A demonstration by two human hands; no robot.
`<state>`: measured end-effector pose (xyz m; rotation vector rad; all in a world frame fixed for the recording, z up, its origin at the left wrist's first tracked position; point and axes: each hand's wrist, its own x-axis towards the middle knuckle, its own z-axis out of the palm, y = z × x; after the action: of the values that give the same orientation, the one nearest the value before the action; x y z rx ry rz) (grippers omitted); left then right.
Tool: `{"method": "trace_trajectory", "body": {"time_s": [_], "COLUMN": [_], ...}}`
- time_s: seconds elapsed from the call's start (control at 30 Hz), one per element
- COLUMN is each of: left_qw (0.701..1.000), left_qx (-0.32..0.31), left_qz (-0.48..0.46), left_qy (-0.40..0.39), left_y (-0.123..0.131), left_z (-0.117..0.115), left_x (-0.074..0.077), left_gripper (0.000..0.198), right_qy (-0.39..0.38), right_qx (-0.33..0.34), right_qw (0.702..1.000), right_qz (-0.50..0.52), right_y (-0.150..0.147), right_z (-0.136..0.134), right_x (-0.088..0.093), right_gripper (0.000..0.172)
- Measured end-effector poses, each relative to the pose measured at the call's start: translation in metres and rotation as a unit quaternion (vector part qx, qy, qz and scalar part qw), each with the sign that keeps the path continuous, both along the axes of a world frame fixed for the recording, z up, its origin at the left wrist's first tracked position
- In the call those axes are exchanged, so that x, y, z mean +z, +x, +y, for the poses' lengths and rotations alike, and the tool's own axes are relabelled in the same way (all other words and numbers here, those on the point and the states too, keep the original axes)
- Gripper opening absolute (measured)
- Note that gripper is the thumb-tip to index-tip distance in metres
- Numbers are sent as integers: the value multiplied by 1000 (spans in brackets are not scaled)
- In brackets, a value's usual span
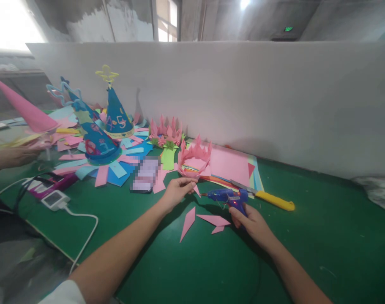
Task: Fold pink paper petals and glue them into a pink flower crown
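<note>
My left hand [178, 193] pinches a small pink paper piece [197, 191] between thumb and fingers. In my right hand [251, 221] is a blue hot glue gun [225, 195], a small red light glowing on its body. Its nozzle points left and meets or nearly meets the pink piece. Just below lie a pink paper diamond [188, 223] and another pointed pink piece [214, 219], with a smaller scrap partly under it. Behind my left hand stands a pink paper crown [195, 158].
A yellow-handled knife [274, 200] lies right of the glue gun, near stacked coloured paper [232, 164]. Leftward are a phone [146, 175], decorated blue cone hats [116, 114], a second pink crown [165, 131] and a white cable [91, 216]. Another person's hand [16, 157] reaches in at far left.
</note>
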<state>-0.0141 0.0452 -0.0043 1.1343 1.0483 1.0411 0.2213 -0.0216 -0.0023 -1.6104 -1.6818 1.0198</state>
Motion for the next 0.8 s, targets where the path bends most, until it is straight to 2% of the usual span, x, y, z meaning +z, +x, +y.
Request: {"method": "trace_trajectory", "body": {"time_s": [0.27,0.53,0.8], "left_qw": [1000,1000,999], "left_qx": [7,0,6], "left_qz": [-13,-18,-40], "left_qy": [-19,-16,-29], "left_y": [0,-2,-2], "left_z": [0,3,2], "left_x": [2,-4,1], "left_gripper": [43,44,42], "right_qy": [-4,6,1], "right_qx": [6,0,-11], "right_qw": [1000,1000,999], "right_qz": [6,18,31], "right_y": [1,0,-2], "right_z": [1,0,-1], "right_x": [-2,-2,1], "right_gripper": [45,44,45]}}
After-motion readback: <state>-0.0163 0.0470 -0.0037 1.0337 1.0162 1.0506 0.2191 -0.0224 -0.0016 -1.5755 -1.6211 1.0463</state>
